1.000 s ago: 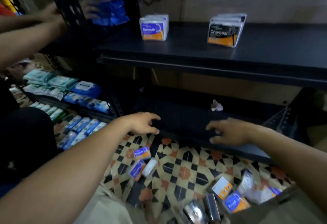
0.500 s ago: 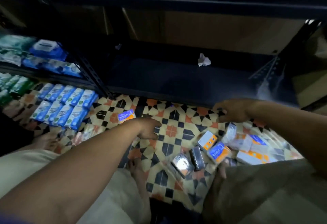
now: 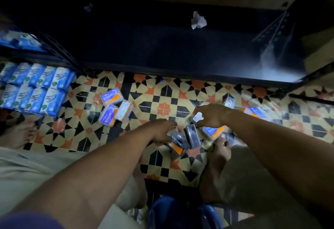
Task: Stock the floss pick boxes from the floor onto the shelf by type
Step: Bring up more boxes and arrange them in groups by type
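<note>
Head camera, looking down: two bare arms are reaching over a patterned tile floor (image 3: pixel 164 108) in front of a dark bottom shelf (image 3: pixel 162 53). At the centre of the frame the left hand (image 3: pixel 159 131) is touching the upper edge of a black Charcoal box (image 3: pixel 178 143); I cannot tell if it is gripping. Just to the right, the right hand (image 3: pixel 211 116) is pinching a small pale box (image 3: pixel 197 117) between thumb and curled fingers. A dark box (image 3: pixel 193 135) and a blue and orange box (image 3: pixel 214 131) are lying just below it. Left of centre, two Smooth boxes (image 3: pixel 112 96) are lying beside a white box (image 3: pixel 124 110). Crumpled paper (image 3: pixel 198 20) is sitting on the shelf, upper centre. Blue packets (image 3: pixel 36 87) are lining the left edge.
</note>
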